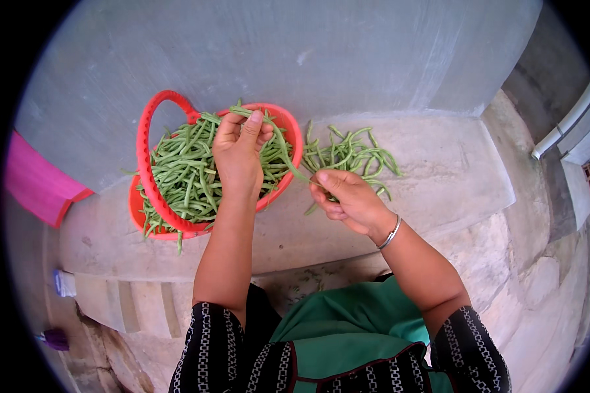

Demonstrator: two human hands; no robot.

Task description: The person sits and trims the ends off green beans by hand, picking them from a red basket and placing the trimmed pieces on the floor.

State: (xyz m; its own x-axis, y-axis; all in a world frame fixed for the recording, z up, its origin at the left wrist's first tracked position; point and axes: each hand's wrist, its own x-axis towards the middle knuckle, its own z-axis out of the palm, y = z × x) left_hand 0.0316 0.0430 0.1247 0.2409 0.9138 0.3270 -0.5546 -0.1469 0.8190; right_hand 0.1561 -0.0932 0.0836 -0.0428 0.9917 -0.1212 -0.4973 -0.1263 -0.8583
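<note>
One long green bean [283, 149] is stretched between both hands. My left hand [240, 152] pinches its upper end above a red plastic basket [145, 141] full of green beans [185, 177]. My right hand [349, 201], with a metal bangle on the wrist, grips the lower end of the same bean, just right of the basket. A loose pile of green beans [351, 155] lies on the concrete ledge behind my right hand.
The basket stands on a grey concrete ledge [439, 177] against a grey wall. Stone steps drop away below. A pink cloth [36, 183] lies at the left. My green garment [347, 327] covers my lap, with small bean bits on the step nearby.
</note>
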